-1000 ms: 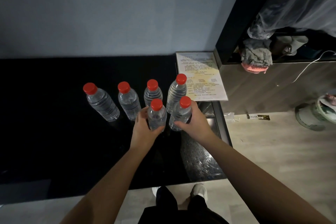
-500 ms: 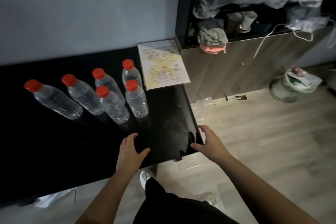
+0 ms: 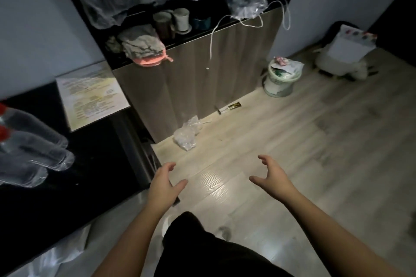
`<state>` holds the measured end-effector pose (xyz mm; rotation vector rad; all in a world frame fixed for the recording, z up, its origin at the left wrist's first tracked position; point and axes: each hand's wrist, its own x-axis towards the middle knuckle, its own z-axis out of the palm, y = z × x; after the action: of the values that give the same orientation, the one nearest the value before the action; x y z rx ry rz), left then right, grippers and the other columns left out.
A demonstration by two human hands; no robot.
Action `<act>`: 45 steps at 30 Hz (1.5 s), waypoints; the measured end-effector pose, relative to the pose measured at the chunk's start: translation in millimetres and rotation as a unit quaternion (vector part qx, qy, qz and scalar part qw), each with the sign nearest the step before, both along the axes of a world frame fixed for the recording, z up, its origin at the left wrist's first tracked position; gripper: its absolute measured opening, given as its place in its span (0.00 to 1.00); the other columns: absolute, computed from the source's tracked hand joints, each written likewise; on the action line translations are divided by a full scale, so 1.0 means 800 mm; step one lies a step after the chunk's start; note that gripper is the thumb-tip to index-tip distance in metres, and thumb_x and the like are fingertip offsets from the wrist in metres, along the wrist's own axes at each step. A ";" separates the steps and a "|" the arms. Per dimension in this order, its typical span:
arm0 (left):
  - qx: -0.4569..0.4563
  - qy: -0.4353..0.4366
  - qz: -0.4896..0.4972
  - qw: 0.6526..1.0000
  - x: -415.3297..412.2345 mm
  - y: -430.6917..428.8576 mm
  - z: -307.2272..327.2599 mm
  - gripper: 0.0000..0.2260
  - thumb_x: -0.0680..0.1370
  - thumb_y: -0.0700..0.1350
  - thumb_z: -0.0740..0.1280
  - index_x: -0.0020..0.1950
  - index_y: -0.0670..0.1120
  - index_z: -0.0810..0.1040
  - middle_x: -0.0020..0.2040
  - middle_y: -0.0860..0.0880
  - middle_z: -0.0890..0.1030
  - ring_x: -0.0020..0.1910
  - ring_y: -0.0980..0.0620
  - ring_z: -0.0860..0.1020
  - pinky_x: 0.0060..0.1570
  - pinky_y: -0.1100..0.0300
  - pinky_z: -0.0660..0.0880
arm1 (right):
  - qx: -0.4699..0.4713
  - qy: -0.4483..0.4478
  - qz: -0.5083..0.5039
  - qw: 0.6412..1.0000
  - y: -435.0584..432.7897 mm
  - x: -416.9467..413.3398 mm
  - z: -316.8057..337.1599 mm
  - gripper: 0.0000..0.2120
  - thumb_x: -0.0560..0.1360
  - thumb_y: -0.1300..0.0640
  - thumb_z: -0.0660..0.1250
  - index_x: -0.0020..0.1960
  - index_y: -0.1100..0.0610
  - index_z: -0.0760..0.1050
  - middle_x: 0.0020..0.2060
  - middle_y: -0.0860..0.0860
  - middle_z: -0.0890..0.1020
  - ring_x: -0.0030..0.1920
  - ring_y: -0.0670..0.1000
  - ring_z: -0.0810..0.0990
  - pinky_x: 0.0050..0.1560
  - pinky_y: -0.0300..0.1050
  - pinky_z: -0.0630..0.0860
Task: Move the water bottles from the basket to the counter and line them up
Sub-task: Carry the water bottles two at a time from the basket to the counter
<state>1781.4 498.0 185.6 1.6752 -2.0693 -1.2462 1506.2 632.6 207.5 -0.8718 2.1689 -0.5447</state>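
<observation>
Dim room, pale wood-look floor (image 3: 281,164), and a glossy black desk (image 3: 96,164) at the left with a laminated sheet (image 3: 92,94) at its far end. Compared to half a second ago, the view has swung right, so the water bottles (image 3: 33,153) are now blurry at the left edge, red caps pointing left, long axes looking tilted. Left hand (image 3: 163,186) and right hand (image 3: 273,177) hover over the floor, each grip wide and empty.

Bare forearms, no sleeves. Left hand (image 3: 165,183) and right hand (image 3: 273,176) bare, no rings or watch visible. Black trousers (image 3: 216,252). Light shoe (image 3: 167,224), blurred.
</observation>
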 end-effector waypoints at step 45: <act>0.038 0.022 -0.310 0.950 -0.952 -0.238 0.001 0.23 0.76 0.51 0.70 0.69 0.45 0.70 0.67 0.47 0.75 0.65 0.49 0.73 0.59 0.59 0.68 | -0.011 -0.077 -0.334 0.939 -0.074 -0.784 -0.015 0.31 0.77 0.51 0.68 0.76 0.56 0.60 0.73 0.58 0.67 0.72 0.56 0.67 0.66 0.48 0.66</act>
<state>1020.1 307.5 186.7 1.0199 -2.6528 -1.5209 878.9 573.3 195.6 -0.0641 2.2861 -0.9290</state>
